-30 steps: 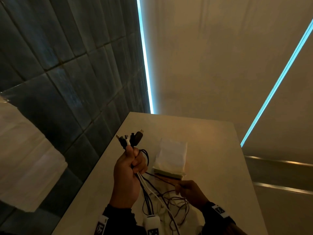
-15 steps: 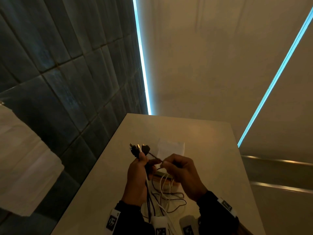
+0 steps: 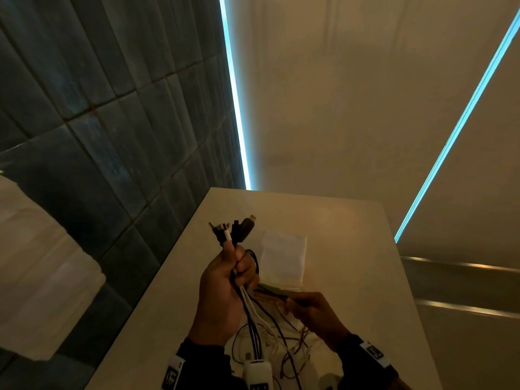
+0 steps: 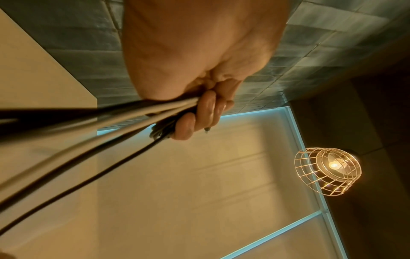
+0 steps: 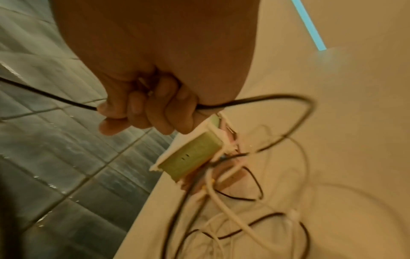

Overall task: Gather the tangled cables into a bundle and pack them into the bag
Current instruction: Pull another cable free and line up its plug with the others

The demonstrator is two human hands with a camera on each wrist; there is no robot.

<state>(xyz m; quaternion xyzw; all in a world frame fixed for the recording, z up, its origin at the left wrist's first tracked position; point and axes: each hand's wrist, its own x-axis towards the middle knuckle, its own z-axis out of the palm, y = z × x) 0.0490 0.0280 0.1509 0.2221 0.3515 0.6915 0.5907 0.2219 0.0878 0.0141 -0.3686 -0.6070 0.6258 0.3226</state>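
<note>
Both hands busy: left hand [image 3: 222,291] grips the cables [image 3: 254,313] upright, right hand [image 3: 315,313] pinches one black cable [image 5: 288,112] over the counter [image 3: 351,277].

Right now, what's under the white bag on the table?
A flat pale green box sits under the white fabric bag, its edge peeking out. Loose black and white cables lie beside it. Anything else underneath is covered.

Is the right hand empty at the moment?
No, the right hand has its fingers curled round a thin black cable that loops down toward the tangle on the table.
</note>
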